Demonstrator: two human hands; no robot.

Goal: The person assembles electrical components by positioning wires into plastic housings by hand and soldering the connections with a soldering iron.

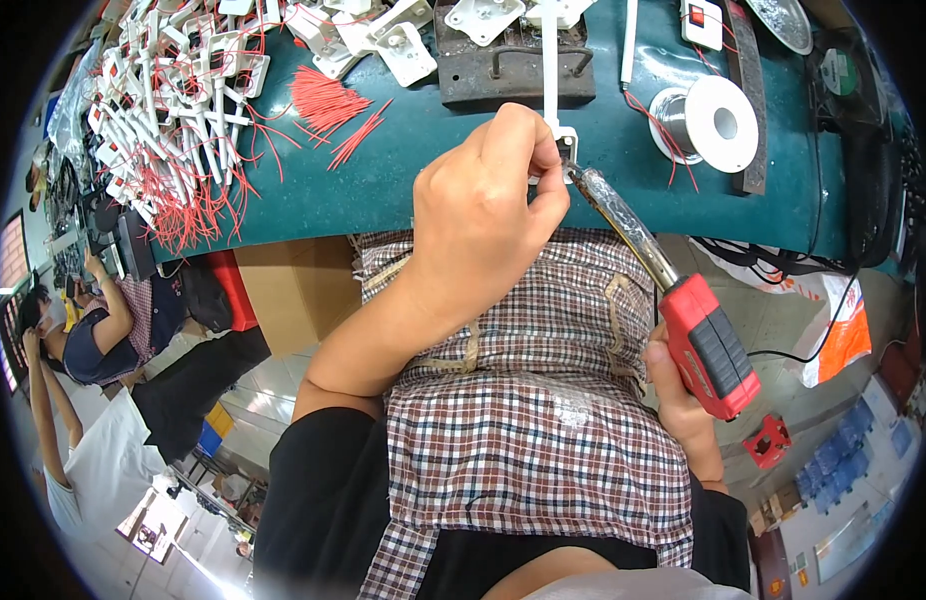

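Note:
My left hand (483,195) is closed in a pinch at the near edge of the bench, right beside the square end of a long white plastic piece (550,75). What the fingertips hold is too small and too hidden to make out. My right hand (673,390) grips a soldering iron (718,350) by its red and black handle. The iron slants up and left, and its tip is close to my left fingertips and the white piece's square end. Whether the tip touches anything I cannot tell.
On the green bench (353,190) lie a heap of white parts with red wires (173,130), a bundle of cut red wires (323,100), a dark metal block (518,75) and a white spool of solder (723,123). A cardboard box (293,290) stands below. Other people are at the left.

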